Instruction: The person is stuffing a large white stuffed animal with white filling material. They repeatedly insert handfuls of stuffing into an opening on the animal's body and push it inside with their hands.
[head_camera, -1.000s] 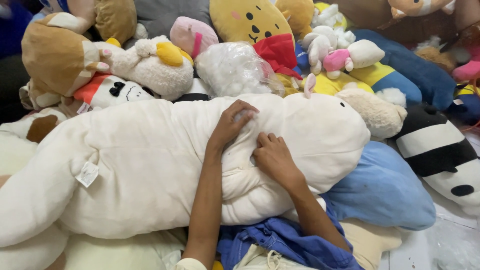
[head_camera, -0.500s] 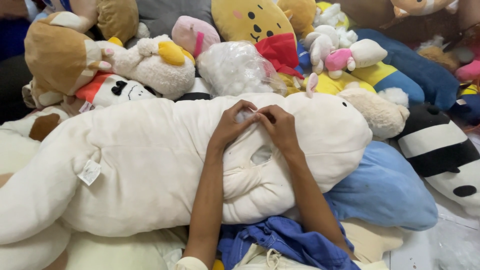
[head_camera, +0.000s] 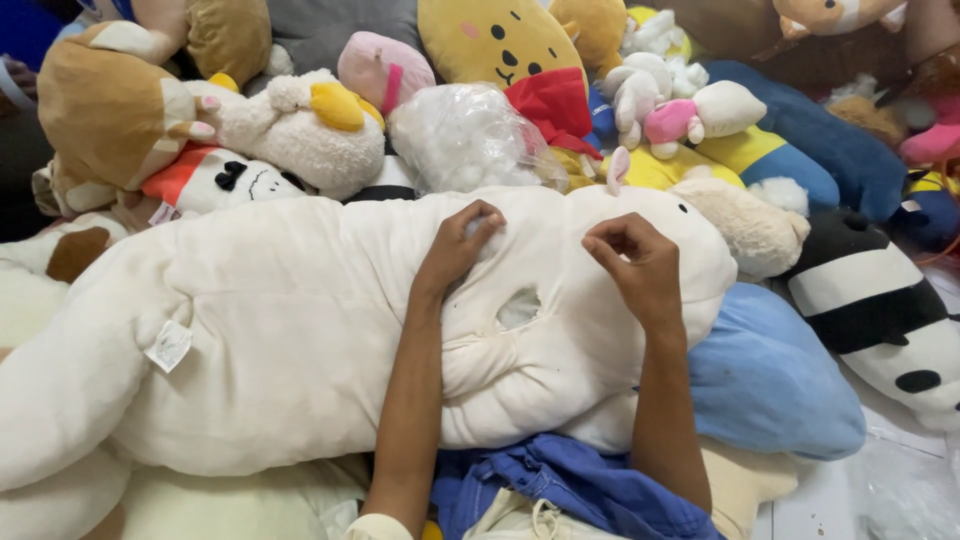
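Plush toys heaped all around, and both hands down on one huge cream plush toy (head_camera: 300, 330).

Left hand (head_camera: 462, 245) rests on the cream body, fingers curled shut around a small tuft of white stuffing (head_camera: 487, 226), seemingly pinched so it stays together. Right hand (head_camera: 632, 265) hovers just beside, fingers bent inward, thumb meeting fingertips, though I cannot tell if anything is between them. Between the hands, an open hole (head_camera: 518, 307) in the fabric shows filling. Behind, a clear plastic bag of stuffing (head_camera: 468, 140). A small white square tag (head_camera: 168, 345) sits on the toy's flank.
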